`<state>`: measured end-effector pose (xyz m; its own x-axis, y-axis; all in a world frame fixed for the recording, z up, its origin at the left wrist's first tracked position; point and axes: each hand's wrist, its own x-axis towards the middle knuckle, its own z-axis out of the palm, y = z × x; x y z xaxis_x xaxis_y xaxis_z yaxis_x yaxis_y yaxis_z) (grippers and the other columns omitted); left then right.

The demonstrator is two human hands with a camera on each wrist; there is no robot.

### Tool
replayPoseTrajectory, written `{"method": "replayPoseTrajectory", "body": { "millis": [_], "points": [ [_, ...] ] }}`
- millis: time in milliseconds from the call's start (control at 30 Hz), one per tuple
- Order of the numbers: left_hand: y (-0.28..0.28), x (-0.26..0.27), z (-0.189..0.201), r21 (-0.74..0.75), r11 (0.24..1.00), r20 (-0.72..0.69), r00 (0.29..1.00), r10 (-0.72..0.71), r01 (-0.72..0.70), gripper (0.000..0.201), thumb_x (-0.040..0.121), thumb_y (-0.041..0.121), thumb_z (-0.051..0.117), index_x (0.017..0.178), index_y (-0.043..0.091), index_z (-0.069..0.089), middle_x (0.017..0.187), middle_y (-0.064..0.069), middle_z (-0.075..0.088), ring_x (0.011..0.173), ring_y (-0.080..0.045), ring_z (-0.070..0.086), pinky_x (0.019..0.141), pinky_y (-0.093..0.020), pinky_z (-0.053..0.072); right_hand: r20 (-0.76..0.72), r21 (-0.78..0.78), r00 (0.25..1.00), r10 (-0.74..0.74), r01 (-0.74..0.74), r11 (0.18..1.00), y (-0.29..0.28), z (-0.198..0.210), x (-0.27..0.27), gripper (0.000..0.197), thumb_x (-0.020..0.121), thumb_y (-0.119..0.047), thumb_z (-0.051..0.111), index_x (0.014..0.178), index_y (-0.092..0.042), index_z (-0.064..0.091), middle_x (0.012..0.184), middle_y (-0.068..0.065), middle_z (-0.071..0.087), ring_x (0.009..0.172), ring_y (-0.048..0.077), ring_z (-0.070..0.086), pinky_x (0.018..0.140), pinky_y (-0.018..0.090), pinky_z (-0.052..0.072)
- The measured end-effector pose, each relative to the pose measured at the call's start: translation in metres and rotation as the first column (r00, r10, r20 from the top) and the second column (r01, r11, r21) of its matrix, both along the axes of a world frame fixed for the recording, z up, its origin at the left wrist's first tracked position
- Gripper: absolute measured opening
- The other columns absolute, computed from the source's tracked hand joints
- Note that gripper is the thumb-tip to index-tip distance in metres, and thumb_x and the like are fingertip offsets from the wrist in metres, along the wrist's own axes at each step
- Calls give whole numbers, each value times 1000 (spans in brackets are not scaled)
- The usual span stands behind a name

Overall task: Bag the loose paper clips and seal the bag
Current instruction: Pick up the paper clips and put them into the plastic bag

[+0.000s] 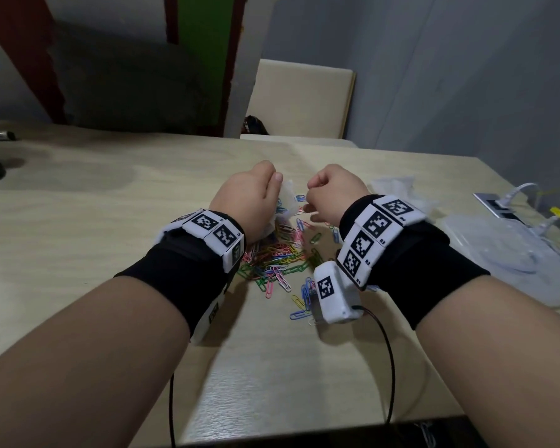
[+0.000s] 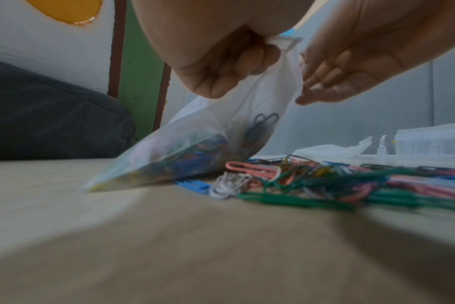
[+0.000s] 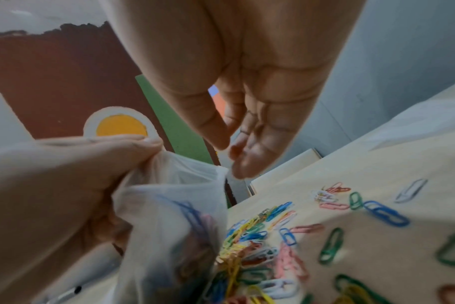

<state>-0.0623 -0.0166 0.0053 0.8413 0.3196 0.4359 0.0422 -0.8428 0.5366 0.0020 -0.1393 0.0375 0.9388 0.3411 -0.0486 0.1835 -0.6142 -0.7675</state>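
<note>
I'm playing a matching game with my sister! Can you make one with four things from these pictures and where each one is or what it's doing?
Things:
1. left hand
2. right hand
3. plastic bag
4. loose paper clips

What each is doing:
A. spread in a colourful pile on the table
B. hovers by the bag's mouth, fingers loosely bent
C. pinches the bag's top edge
D. hangs tilted, its bottom on the table, some clips already inside

Pairs: 1-C, 2-B, 3-D, 4-A
</note>
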Motion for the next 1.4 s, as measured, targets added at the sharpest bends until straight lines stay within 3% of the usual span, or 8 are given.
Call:
{"method": "replayPoseTrajectory", "body": {
  "millis": [133,300,533,833,1033,1167,1300,1400],
  "points": [
    [2,0,0,28,999,51,998,44,-45,28,99,30,32,89,9,46,68,-10,50,65,-32,47,56,-34,31,-2,-576,964,266,-218,788,-3,-4,-10,33,92,-30,55,116,-10,64,114,12,68,105,29,64,93,40,53],
    [0,-2,2,38,997,68,996,63,-66,29,99,31,31,91,8,47,70,-11,52,66,-32,48,57,-37,36,-95,-752,792,604,-454,478,-8,-24,-34,76,78,-61,62,142,-27,39,137,6,48,120,28,52,93,34,46],
    [-3,-4,1,-4,999,40,999,-33,33,27,98,29,36,90,8,51,72,-13,56,73,-34,53,64,-41,43,43,-778,795,605,-354,520,-17,-33,-32,52,86,-38,63,133,-27,44,111,10,49,99,32,58,72,30,43],
    [-2,-1,-3,-9,997,-4,997,-82,82,33,98,35,39,71,16,40,59,-2,45,64,-28,46,58,-32,32,87,-791,830,550,-278,545,-34,-23,-28,25,91,-15,56,116,-13,59,113,10,66,104,29,61,85,31,49],
    [-2,0,-4,-8,996,-54,995,-86,86,36,96,40,41,72,14,45,58,2,44,61,-22,44,58,-30,32,129,-602,944,304,-169,781,-40,-17,-18,19,85,-22,66,104,-18,69,107,4,69,102,24,63,84,27,48],
    [0,1,-6,-2,997,-36,996,-83,83,35,97,37,38,69,16,40,58,0,43,62,-26,45,57,-32,33,53,-207,996,69,-57,977,-41,-18,-7,9,79,-17,74,79,-19,65,87,5,73,82,25,72,84,40,58],
    [-1,2,-6,22,996,-24,996,-86,86,35,99,33,36,70,13,38,57,0,40,63,-27,43,58,-32,27,-132,184,991,-30,54,981,-37,-11,-5,20,81,-4,72,70,-13,59,74,9,65,65,24,67,81,43,60],
    [0,1,-6,29,996,-16,996,-89,90,34,99,31,36,71,12,38,57,1,38,64,-28,41,58,-32,25,-346,416,937,54,102,903,-25,-4,-7,21,84,4,67,75,-9,53,79,13,59,67,19,61,76,33,59]
  ]
}}
